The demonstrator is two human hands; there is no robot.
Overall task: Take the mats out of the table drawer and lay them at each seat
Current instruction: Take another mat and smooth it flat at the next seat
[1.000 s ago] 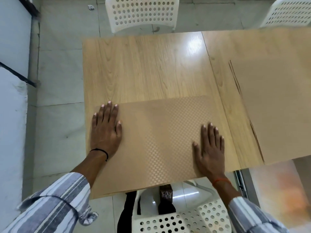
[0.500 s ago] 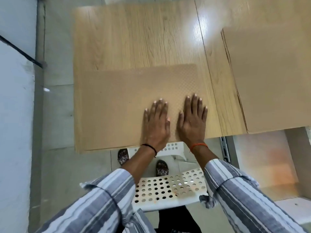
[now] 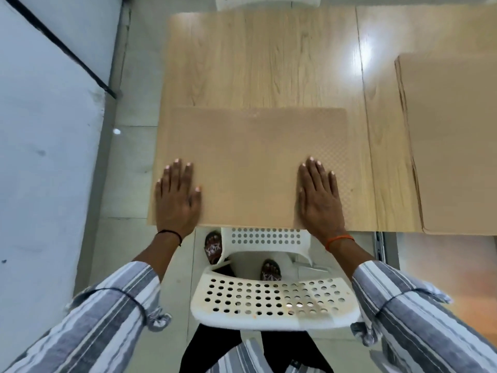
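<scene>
Two mats show on the table (image 3: 269,57): one mat (image 3: 250,168) lies flat at the near edge, straight ahead of the person, and a second mat (image 3: 457,141) lies to the right, running out of view at the right edge. The dark lines along its left side suggest more than one sheet stacked there, but the count cannot be told. Two white chairs are in view: a near chair (image 3: 269,300) with a perforated seat, tucked partly under the table below the first mat, and a far chair (image 3: 266,1) of which only a sliver shows at the top.

The mat in front is a tan rectangle with rounded far corners, close in colour to the pale wood beneath it. A fine chequered weave shows on its right part; the rest looks smooth under the blur. Its near edge lines up with the table's near edge, and its left side reaches the table's left edge.

Both hands lie flat, palms down, fingers straight and slightly spread, gripping nothing. The left hand (image 3: 176,200) presses on the mat's near left corner; the right hand (image 3: 318,197) presses near its right end. They are well apart. Striped sleeves cover both forearms.
</scene>
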